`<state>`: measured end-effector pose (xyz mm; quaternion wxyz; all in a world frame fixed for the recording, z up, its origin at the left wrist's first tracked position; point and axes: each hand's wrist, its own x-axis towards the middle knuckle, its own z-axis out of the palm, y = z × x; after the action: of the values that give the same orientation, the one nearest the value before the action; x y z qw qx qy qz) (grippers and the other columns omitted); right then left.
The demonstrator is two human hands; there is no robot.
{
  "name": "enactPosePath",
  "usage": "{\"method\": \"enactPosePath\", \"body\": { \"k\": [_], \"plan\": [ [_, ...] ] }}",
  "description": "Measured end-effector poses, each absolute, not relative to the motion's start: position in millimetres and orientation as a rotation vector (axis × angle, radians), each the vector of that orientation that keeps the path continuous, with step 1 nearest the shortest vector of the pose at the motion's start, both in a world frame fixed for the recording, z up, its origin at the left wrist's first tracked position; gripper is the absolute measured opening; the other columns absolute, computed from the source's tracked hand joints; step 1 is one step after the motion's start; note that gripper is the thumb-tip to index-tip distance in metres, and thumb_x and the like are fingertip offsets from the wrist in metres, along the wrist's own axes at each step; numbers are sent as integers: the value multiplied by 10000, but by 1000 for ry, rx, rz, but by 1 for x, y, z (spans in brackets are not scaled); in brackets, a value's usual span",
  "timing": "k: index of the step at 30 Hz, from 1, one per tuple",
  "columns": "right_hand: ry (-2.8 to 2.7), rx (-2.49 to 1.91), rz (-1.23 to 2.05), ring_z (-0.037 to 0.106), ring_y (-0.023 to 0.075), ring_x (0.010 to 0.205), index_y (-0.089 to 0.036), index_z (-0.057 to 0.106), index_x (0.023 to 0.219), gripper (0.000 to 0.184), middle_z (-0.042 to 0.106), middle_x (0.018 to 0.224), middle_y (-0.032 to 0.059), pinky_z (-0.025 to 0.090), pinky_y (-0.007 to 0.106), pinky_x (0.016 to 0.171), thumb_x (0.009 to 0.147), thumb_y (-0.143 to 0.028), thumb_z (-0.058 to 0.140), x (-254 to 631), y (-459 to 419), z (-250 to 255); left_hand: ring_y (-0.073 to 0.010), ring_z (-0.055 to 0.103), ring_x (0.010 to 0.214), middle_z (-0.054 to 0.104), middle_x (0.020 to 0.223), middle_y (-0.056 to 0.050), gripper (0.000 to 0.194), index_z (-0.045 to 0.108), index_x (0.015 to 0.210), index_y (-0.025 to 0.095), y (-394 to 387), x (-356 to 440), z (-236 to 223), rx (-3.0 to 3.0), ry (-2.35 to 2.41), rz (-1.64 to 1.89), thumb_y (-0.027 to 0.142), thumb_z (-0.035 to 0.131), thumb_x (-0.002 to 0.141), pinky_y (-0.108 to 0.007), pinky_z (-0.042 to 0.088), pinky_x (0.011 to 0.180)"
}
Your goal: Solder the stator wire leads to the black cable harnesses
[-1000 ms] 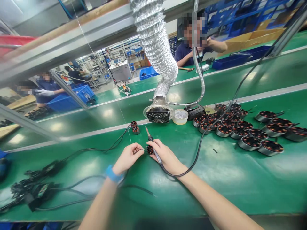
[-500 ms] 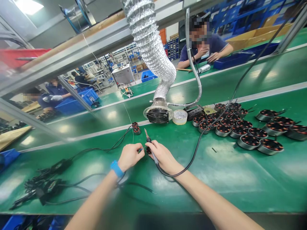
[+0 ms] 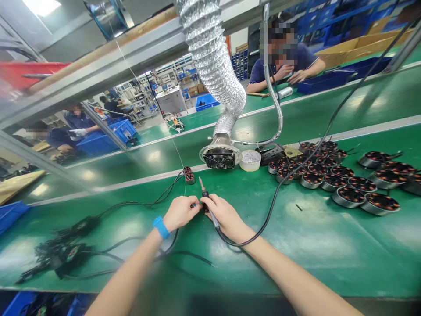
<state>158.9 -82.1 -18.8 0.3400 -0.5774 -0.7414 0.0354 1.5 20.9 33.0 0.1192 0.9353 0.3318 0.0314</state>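
My right hand (image 3: 223, 216) is closed around a soldering iron (image 3: 208, 202), whose tip points up and away from me; its black cord (image 3: 272, 202) loops off to the right. The same hand's fingers pinch a small dark motor part (image 3: 204, 206) against the green table (image 3: 296, 245). My left hand (image 3: 180, 212), with a blue band on the wrist, is closed in a pinch on a thin wire at that part. A strand of solder wire (image 3: 179, 153) hangs down from above to the hands. Another small motor part (image 3: 188, 174) lies just beyond.
A silver fume duct (image 3: 219, 156) with a fan mouth stands behind the hands, next to a white tub (image 3: 250, 159). Several round motor stators (image 3: 332, 175) lie at the right. Black cables and boards (image 3: 66, 250) lie at the left. Other people work across the line.
The view has shifted slightly. My hands have drawn closer together on the small part; the iron stays in my right hand.
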Motion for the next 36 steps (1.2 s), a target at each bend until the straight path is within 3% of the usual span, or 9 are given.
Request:
{"method": "enactPosePath", "body": {
  "k": [4,22,31,36],
  "plan": [
    [-1935,-1499,91,572,229,956,-181,474,1244,365,551,1055,90,518,358,787,909,-35,491,159,-82,-19,-160,547,595,653,649,-17,305,642,731,206,18,-1,34,2853,982,58,373,501,943,-269,260,570],
    [-1940,-1491,121,560,215,936,-174,472,1259,376,545,1050,83,505,341,790,910,-35,500,159,-82,-19,-160,582,684,676,779,-5,117,587,799,211,16,0,28,2757,943,128,259,540,895,-250,334,622],
    [-1945,-1513,125,566,232,962,-165,472,1259,386,552,1070,93,516,350,788,899,-36,526,159,-82,-17,-155,549,606,641,654,-14,322,599,690,204,19,-4,29,2843,940,71,343,482,956,-273,279,579],
    [-1951,-1505,119,563,232,961,-164,468,1267,391,550,1066,93,516,353,791,901,-34,516,160,-82,-17,-160,602,680,700,752,-18,227,661,785,209,18,-4,33,2719,936,119,325,533,932,-252,353,636]
  ]
}}
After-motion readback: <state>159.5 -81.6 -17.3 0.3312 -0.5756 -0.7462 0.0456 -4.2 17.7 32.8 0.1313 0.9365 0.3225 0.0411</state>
